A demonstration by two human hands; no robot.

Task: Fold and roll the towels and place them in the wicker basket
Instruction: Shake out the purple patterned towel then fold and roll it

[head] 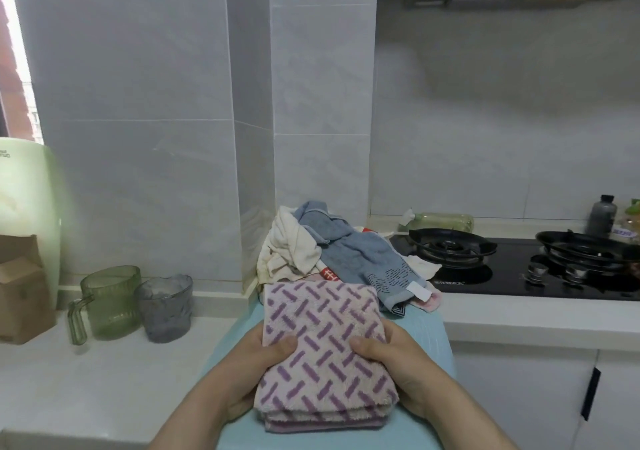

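a: while the folded towel (322,356) lies in the middle of the view, where do the hands sit on it?
b: one on each side. the left hand (249,370) grips its edge at nine o'clock, with the thumb pressed flat on top and the other fingers tucked under the cloth, out of sight. the right hand (398,363) does the same at three o'clock, thumb on top and fingers curled beneath.
a: so both are clamped on it?
b: yes, each pinches it between thumb and fingers. the two thumbs point toward each other with a band of the purple-dashed pattern between them.
a: and what's under the towel?
b: a teal mat (426,331). whether the towel rests fully on it i cannot tell. it's folded into a thick rectangle, with several layers showing at its six o'clock edge.
a: the other towels?
b: a loose pile of towels (332,248) sits at twelve o'clock from the folded one, right against its far edge — a blue towel (360,255) draped toward one o'clock, a cream towel (294,248) bunched at eleven.
a: anything else around?
b: a green jug (110,302) and a grey cup (166,307) stand side by side on the white counter (86,380) at nine to ten o'clock. a cardboard box (20,297) is further out that way — and a black gas hob (519,269) is at two o'clock.
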